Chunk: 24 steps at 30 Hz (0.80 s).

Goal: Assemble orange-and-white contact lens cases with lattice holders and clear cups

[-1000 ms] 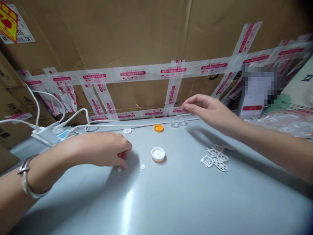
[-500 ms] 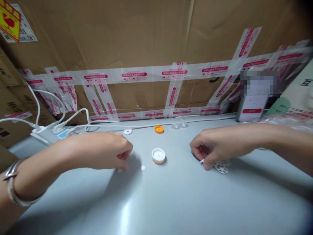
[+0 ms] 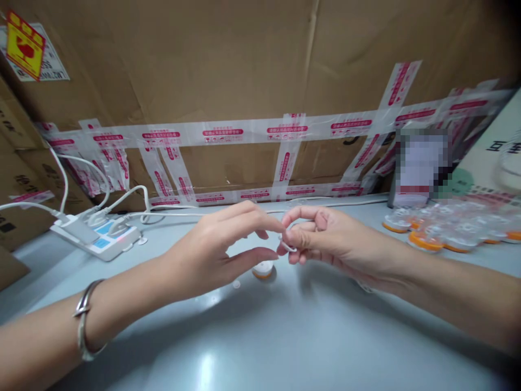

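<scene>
My right hand (image 3: 325, 236) pinches a thin white plastic piece (image 3: 288, 247) above the middle of the table. My left hand (image 3: 223, 247) reaches in from the left with thumb and index finger apart, its index fingertip close to or touching that piece. Partly hidden below the left thumb stands a round white part with an orange base (image 3: 263, 270). Left of it lies a small white disc (image 3: 236, 284). Under my right wrist, the edge of white perforated pieces (image 3: 365, 288) shows.
Several clear-and-orange round items (image 3: 443, 231) crowd the right side near a propped phone (image 3: 419, 168). A white power strip (image 3: 109, 241) with cables is at the left. Behind the table (image 3: 260, 342) rises a large taped cardboard box (image 3: 228, 65).
My right hand has lifted a white piece off the table and moved left. My left hand has risen and moved right to meet it, its fingers now apart. The view has shifted slightly.
</scene>
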Motion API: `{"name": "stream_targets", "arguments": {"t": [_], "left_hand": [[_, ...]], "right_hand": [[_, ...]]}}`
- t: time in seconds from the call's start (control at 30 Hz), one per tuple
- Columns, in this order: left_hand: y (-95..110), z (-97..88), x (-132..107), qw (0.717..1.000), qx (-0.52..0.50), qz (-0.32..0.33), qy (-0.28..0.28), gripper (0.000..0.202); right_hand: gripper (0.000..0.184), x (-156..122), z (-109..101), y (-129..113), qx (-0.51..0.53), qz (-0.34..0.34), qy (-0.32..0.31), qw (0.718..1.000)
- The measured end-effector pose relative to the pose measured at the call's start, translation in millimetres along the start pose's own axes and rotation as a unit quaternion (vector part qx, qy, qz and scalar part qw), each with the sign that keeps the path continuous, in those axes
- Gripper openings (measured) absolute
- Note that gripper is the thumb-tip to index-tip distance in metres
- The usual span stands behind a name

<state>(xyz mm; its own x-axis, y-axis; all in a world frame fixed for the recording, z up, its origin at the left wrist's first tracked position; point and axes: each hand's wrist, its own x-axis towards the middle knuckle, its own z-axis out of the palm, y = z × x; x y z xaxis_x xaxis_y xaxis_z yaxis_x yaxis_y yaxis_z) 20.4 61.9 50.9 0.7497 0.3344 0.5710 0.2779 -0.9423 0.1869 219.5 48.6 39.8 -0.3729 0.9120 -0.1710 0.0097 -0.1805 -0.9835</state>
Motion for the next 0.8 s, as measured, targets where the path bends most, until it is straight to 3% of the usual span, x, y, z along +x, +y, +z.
{"name": "stream_targets", "arguments": {"t": [0.3,0.57,0.63,0.7,0.77,0.8], "left_hand": [[5,9.1,-4,0.995,-0.07,-0.002,0.064,0.01],[7,7.1,-4,0.998,0.007,0.054,0.037,0.018],[5,4.6,-2,0.998,-0.004,0.043,0.05,0.013],[1,1.8,0,0.997,-0.016,0.004,0.077,0.009],[-1,-0.4,2,0.993,-0.033,-0.05,0.105,0.006],[-3,-0.9,2,0.989,-0.045,-0.073,0.117,0.006]], "right_hand": [[0.054,-11,11,2,0.065,0.046,-0.035,0.996],[0.052,-11,10,0,0.034,0.046,-0.06,0.997],[0.049,-8,1,-10,-0.035,0.015,-0.06,0.997],[0.044,-6,-16,-24,-0.169,-0.047,-0.031,0.984],[0.037,-7,-42,-34,-0.327,-0.109,0.041,0.938],[0.035,-9,-56,-37,-0.399,-0.095,0.07,0.909]]}}
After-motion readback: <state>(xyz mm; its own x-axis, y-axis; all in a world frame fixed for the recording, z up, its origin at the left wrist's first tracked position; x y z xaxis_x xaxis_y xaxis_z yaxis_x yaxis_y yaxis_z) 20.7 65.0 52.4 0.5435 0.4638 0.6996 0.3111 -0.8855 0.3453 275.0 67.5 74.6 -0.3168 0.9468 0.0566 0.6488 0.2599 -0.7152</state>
